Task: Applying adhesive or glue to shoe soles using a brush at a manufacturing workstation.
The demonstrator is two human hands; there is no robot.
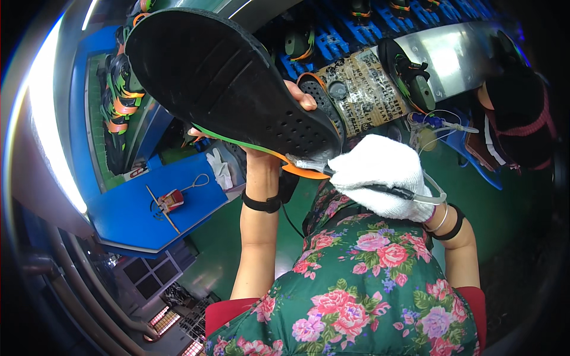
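Observation:
My bare left hand [301, 97] is closed round a black shoe sole [219, 77] with a green and orange rim, lifted toward me. The fingers curl over its far edge; the sole hides most of the palm. Rows of small holes mark its narrower end. My right hand [380, 175], in a white knitted glove, grips a brush [309, 164] with a thin tube [438, 194] running back over the wrist. The brush tip touches the sole's orange rim near the holed end. Another holed sole [323, 98] with an orange rim shows behind my left fingers.
A blue table [148, 207] at the left bears a red container with a stick across it and a white glove [219, 169]. Ahead, shoes [409, 74] stand along a metal line with blue racks. A co-worker [516, 113] is at far right.

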